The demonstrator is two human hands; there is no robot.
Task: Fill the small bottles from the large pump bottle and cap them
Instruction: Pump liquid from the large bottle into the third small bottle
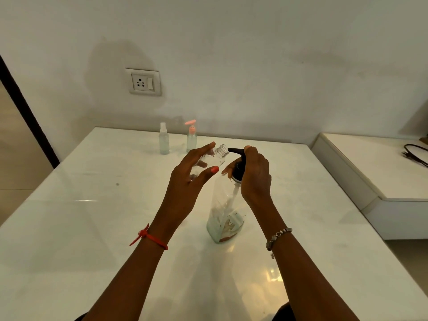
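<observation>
The left hand (185,179) tilts a small clear uncapped bottle (212,159), its grip closed around it so the mouth meets the black spout of the large clear pump bottle (225,212), mid-surface. The right hand (253,177) grips the pump head (239,166), apparently to press.

pump bottle (225,218) mid-table (92,205) | open bottle (214,158) left of spout | two bottles (164,141) behind
</observation>
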